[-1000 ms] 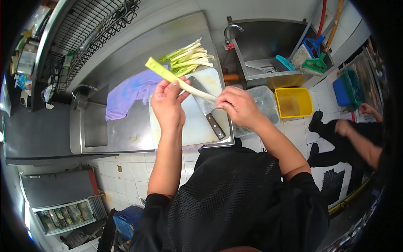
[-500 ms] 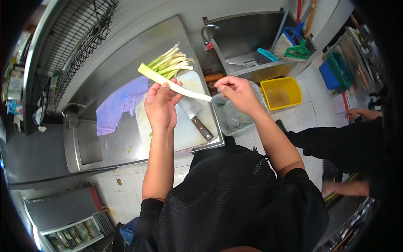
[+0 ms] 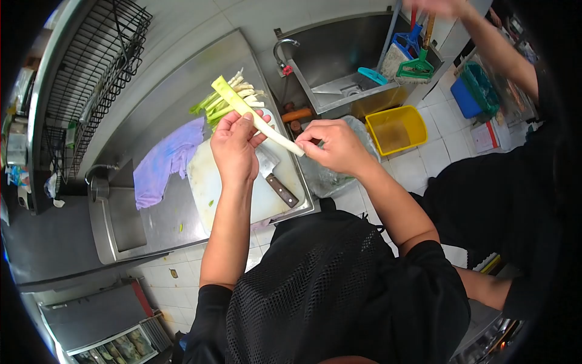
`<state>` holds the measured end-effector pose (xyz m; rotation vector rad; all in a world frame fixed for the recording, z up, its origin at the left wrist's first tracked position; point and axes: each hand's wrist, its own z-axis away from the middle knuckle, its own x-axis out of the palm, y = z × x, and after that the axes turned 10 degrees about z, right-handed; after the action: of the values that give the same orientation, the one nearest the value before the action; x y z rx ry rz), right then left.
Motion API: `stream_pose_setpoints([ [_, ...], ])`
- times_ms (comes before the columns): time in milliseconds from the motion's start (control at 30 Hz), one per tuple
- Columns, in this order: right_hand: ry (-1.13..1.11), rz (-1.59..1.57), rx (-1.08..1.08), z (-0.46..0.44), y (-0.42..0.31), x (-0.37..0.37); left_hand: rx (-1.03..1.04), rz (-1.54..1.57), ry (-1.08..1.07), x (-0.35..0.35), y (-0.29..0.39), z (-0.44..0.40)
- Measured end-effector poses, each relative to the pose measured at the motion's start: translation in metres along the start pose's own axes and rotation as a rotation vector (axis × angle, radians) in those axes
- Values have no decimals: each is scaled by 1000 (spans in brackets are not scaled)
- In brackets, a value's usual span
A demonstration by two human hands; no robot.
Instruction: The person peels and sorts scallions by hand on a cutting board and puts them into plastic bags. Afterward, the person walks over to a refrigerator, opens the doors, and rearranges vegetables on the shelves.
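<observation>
My left hand (image 3: 233,151) is closed around a leek stalk (image 3: 225,93), held slanting over the counter, pale green at its far end and white at the near one. The fingertips of my right hand (image 3: 336,145) pinch its white end. Below lies a white cutting board (image 3: 239,203). A knife (image 3: 281,190) with a broad blade and brown handle rests on it, partly covered by my left hand. Behind the board is a pile of trimmed green and white stalks (image 3: 213,109).
A purple cloth (image 3: 162,161) lies on the steel counter (image 3: 160,224). To the right are a bag-lined bin (image 3: 324,182), a yellow tub (image 3: 397,133) and a steel sink (image 3: 327,91) with brushes (image 3: 416,65). Another person (image 3: 485,182) stands close at the right, one arm raised.
My right hand has come in to the leek's white end and now pinches it. My left hand keeps its hold. The other person has moved nearer and raised an arm.
</observation>
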<state>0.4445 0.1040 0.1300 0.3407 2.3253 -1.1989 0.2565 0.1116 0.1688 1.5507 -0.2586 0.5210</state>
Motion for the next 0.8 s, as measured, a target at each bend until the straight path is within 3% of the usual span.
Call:
stream_pose_setpoints([
  [233, -92, -159, 118, -4, -3, 2, -12, 95, -34, -3, 5, 1],
  [467, -105, 2, -91, -11, -16, 6, 25, 106, 69, -16, 1, 2],
  [567, 22, 16, -163, -9, -9, 25, 21, 135, 94, -21, 1, 3],
  [800, -23, -56, -27, -15, -18, 41, 14, 190, 99, -34, 4, 7],
])
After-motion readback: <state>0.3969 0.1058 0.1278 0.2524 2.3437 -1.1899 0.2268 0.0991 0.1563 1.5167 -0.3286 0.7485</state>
